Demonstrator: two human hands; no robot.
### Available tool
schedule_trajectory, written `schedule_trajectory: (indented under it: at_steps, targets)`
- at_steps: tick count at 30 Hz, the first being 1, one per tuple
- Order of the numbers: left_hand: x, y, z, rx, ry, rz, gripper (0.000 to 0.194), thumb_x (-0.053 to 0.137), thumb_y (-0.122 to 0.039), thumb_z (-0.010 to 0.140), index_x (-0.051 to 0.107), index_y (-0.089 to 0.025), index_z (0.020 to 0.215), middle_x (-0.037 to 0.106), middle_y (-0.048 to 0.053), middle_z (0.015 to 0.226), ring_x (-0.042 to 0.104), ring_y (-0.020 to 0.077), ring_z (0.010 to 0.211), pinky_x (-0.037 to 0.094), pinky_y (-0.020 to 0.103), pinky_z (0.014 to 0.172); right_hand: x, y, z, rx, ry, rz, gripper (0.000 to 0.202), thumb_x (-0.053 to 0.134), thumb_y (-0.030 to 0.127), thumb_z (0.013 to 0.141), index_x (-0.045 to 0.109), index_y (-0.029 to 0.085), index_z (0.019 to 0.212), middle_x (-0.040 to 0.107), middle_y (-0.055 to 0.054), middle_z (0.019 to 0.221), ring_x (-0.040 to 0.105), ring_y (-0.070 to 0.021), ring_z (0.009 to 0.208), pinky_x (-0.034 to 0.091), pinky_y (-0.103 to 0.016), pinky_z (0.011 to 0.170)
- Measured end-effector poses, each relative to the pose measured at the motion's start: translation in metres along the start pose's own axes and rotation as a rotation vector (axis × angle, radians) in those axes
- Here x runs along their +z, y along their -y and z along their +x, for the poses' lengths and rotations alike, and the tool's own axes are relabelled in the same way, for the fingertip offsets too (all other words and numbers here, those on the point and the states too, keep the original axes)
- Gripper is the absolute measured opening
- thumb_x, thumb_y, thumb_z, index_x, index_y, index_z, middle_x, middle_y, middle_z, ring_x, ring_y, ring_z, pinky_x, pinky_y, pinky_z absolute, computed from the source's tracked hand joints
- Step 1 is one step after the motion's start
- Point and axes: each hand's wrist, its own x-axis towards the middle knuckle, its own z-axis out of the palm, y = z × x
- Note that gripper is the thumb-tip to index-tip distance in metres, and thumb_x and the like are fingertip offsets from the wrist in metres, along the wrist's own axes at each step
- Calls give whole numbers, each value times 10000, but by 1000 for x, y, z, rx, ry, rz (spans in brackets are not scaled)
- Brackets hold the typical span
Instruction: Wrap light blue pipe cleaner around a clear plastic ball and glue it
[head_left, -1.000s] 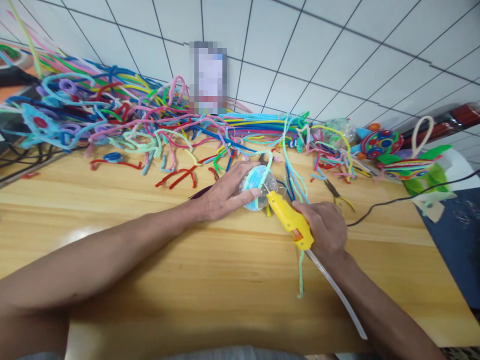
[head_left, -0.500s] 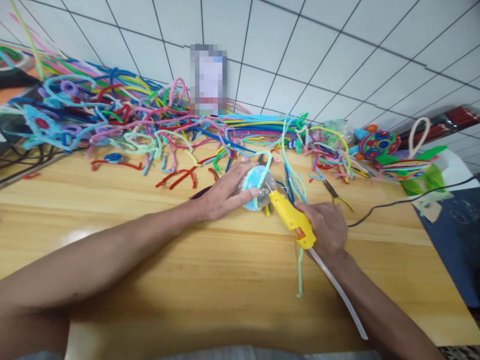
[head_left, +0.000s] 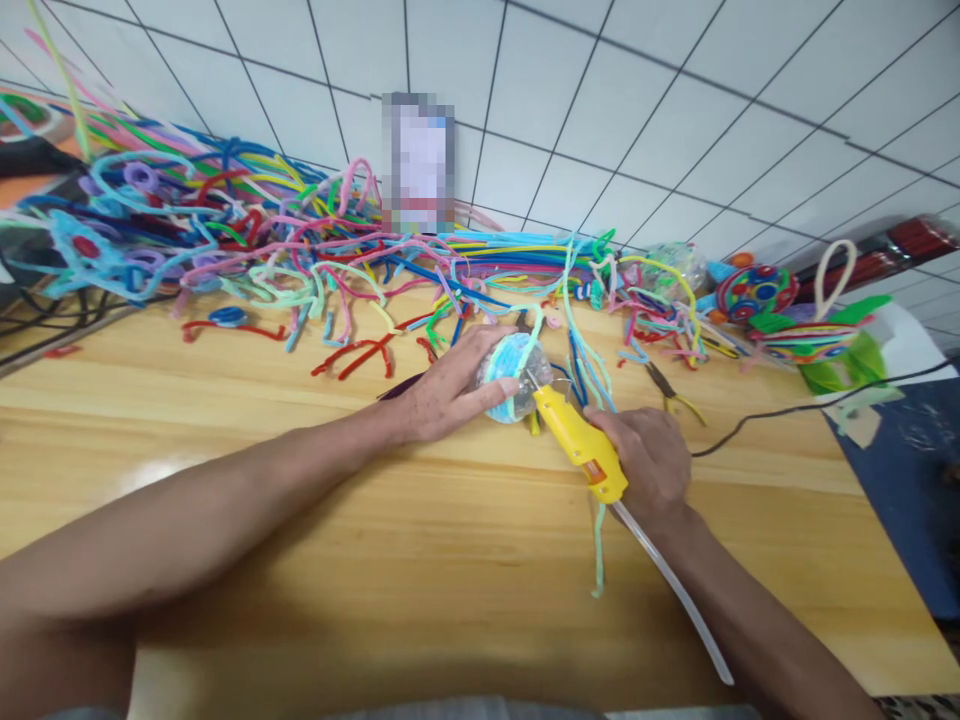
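Note:
My left hand (head_left: 457, 385) is closed around a clear plastic ball (head_left: 531, 395), its thumb lying across the front. Blue and pale green pipe cleaners (head_left: 511, 360) wrap part of the ball, and one pale green end curls up over its top. In my right hand (head_left: 651, 460) is a yellow hot glue gun (head_left: 581, 443), fingers wrapped round its handle. Its nozzle points up and left against the bare side of the ball. A long clear glue stick (head_left: 679, 590) sticks out of the gun's back. Beneath the gun hangs or lies a pale green pipe cleaner (head_left: 598, 555).
Tangled, many-coloured pipe cleaners (head_left: 300, 230) line the table's back edge along the tiled wall (head_left: 570, 110). Pliers with yellow handles (head_left: 675, 395) lie right of the ball, near a black cord (head_left: 780, 412). Finished colourful craft pieces (head_left: 757, 290) stand at the back right.
The glue gun and my right hand have shifted slightly left, bringing the nozzle a little further onto the ball. My left hand keeps its hold.

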Motion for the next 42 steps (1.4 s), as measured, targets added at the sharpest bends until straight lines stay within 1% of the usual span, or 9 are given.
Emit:
schedule_trajectory:
  at_steps: [4,9,12,17,22,28,33,37,42]
  targets:
    - [0,0,0,-5,-6,-5,678,552,-604,1113,441,-242,1675,534,161,1686,434,370,1636,350,592,1392,1,0,-1,27,-3,-12,384,579,228,1068,662,170,1438,809,-73,952,675,-240,801,479,-405,769]
    - [0,0,0,-13,-5,-4,681,548,-618,1110,453,-237,1666,538,161,1685,430,369,1640,352,589,1393,2,1,0,10,-14,19,339,545,299,1111,689,141,1374,799,-84,944,674,-237,802,487,-404,768]
    - [0,0,0,-10,-1,1,676,549,-603,1114,449,-226,1666,525,163,1702,407,367,1658,339,585,1401,1,0,2,28,-16,0,288,553,263,1104,701,152,1324,796,-81,933,669,-226,790,473,-392,760]
    - [0,1,1,38,2,3,659,554,-588,1117,461,-214,1652,559,166,1670,440,360,1637,332,582,1406,1,1,6,28,4,40,283,585,239,1070,697,167,1320,805,-75,939,675,-224,782,468,-385,768]
    - [0,0,1,39,8,7,657,550,-586,1121,451,-218,1656,557,160,1676,456,351,1627,312,579,1417,0,-1,7,21,-16,22,291,566,245,1080,700,174,1329,805,-73,922,683,-231,779,465,-389,753]
    - [-1,-1,2,48,19,7,661,544,-584,1122,449,-217,1664,567,168,1660,494,358,1592,342,590,1398,-2,-4,4,28,-4,35,358,552,334,1109,696,178,1397,803,-83,939,693,-237,793,494,-393,766]
    - [0,3,1,53,14,10,675,561,-589,1112,439,-242,1678,555,156,1679,438,371,1639,342,602,1396,0,0,5,20,8,61,384,550,349,1109,689,174,1421,790,-75,926,673,-238,797,471,-403,756]
    - [0,4,1,44,18,18,661,564,-572,1118,437,-231,1669,538,157,1695,405,361,1666,335,578,1405,1,0,6,17,22,25,341,533,320,1119,688,177,1387,780,-69,913,670,-233,807,467,-404,774]
    - [0,2,2,52,14,10,662,547,-590,1123,446,-216,1659,550,154,1680,442,342,1639,358,539,1395,1,-3,6,37,-6,27,342,585,265,1082,710,179,1389,795,-66,932,679,-228,806,478,-396,765]
